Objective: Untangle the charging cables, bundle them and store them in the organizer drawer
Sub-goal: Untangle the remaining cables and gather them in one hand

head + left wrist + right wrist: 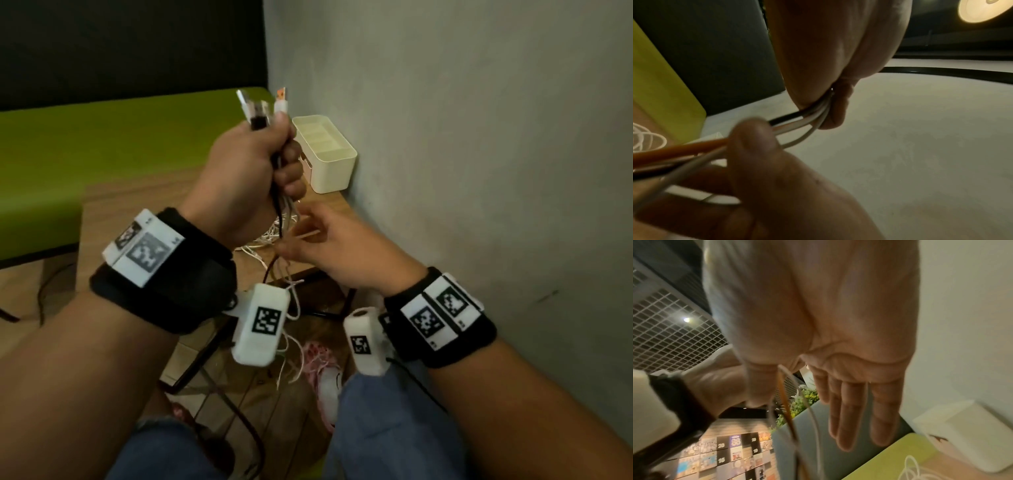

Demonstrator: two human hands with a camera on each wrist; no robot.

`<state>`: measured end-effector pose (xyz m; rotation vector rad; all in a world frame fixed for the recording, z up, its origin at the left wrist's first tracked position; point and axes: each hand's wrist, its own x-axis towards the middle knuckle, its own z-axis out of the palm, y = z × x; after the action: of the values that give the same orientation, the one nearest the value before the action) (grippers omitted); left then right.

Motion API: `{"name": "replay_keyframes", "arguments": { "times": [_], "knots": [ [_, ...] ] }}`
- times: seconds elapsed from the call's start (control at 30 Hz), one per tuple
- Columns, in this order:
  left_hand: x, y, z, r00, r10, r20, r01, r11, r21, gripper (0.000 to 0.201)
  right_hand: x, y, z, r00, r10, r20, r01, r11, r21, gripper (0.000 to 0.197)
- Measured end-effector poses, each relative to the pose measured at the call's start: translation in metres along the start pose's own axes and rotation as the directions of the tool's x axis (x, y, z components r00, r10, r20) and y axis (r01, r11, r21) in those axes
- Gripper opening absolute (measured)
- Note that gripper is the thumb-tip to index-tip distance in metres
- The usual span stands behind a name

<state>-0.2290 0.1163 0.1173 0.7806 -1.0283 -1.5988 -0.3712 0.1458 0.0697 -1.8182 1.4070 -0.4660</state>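
Observation:
My left hand [253,164] is raised above the table and grips a bunch of charging cables [282,212], white, black and orange-brown. Their USB plugs [262,108] stick up out of the fist. The strands hang down from it to my right hand [329,240], just below. In the left wrist view the right thumb [756,139] pins the cables [809,113] against the fingers underneath. The right wrist view shows the other fingers [851,415] held straight, with the cables [785,402] running past the thumb. The cream organizer [329,161] stands against the wall.
More white cable lies in a loose tangle [263,240] on the small wooden table [137,205]. A green bench [102,144] runs along the left and a grey wall [479,137] closes off the right. Dark cords and a pink shoe [322,370] lie on the floor below.

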Motion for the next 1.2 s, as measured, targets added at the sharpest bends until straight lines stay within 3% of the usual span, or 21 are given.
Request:
{"name": "replay_keyframes", "arguments": {
  "times": [0.07,0.17,0.2,0.27,0.3,0.37,0.43,0.5,0.57,0.7,0.83,0.93,1.13,1.2],
  "knots": [
    [-0.004,-0.002,0.002,1.000,-0.007,0.009,0.007,1.000,0.008,0.020,-0.001,-0.007,0.013,1.000,-0.005,-0.001,0.005,1.000,0.027,0.027],
    [-0.006,-0.004,-0.007,0.999,-0.030,-0.016,0.031,0.995,0.092,0.022,-0.006,-0.005,0.027,0.976,0.065,0.210,-0.130,0.942,0.310,0.026],
    [-0.007,-0.005,-0.012,0.999,-0.040,-0.024,0.043,0.989,0.144,0.023,-0.010,-0.004,0.027,0.957,0.062,0.285,-0.162,0.926,0.342,0.026],
    [-0.012,-0.011,-0.024,0.998,-0.061,-0.027,0.066,0.969,0.237,0.021,-0.011,0.001,0.019,0.941,0.071,0.331,-0.156,0.958,0.240,0.027],
    [-0.014,-0.015,-0.029,0.997,-0.073,-0.027,0.078,0.960,0.271,0.020,-0.010,0.003,0.011,0.954,0.072,0.291,-0.116,0.984,0.136,0.028],
    [-0.021,-0.026,-0.036,0.997,-0.077,-0.021,0.080,0.935,0.347,0.017,-0.005,0.007,-0.004,0.995,0.030,0.092,-0.032,0.999,0.021,0.035],
    [-0.028,-0.039,-0.040,0.998,-0.065,-0.013,0.064,0.907,0.417,0.017,0.000,0.005,-0.013,0.987,-0.038,-0.153,0.065,0.982,0.175,0.042],
    [-0.036,-0.053,-0.043,0.996,-0.086,0.000,0.077,0.888,0.453,0.019,0.005,-0.002,-0.011,0.957,-0.107,-0.268,0.189,0.935,0.300,0.050],
    [-0.044,-0.063,-0.043,0.993,-0.113,0.018,0.093,0.890,0.447,0.016,0.008,-0.008,-0.001,0.945,-0.188,-0.268,0.260,0.930,0.261,0.050],
    [-0.051,-0.065,-0.044,0.997,-0.050,0.054,0.015,0.854,0.520,0.018,0.011,-0.012,0.016,0.936,-0.262,-0.236,0.300,0.944,0.139,0.029],
    [-0.054,-0.065,-0.045,0.999,0.020,0.042,-0.038,0.875,0.483,0.023,0.010,-0.009,0.017,0.941,-0.284,-0.181,0.315,0.933,0.175,0.046],
    [-0.056,-0.068,-0.040,0.993,0.038,0.112,-0.086,0.881,0.464,0.026,0.007,-0.009,0.015,0.943,-0.317,-0.104,0.322,0.946,0.038,0.057],
    [-0.052,-0.083,-0.044,1.000,-0.025,-0.007,0.026,0.968,0.250,0.063,0.005,-0.011,0.017,0.941,-0.299,-0.157,0.305,0.952,0.013,0.019],
    [-0.051,-0.084,-0.050,0.998,-0.059,0.004,0.056,0.966,0.252,0.057,0.005,-0.009,0.015,0.943,-0.286,-0.172,0.293,0.956,0.013,0.018]
  ]
}}
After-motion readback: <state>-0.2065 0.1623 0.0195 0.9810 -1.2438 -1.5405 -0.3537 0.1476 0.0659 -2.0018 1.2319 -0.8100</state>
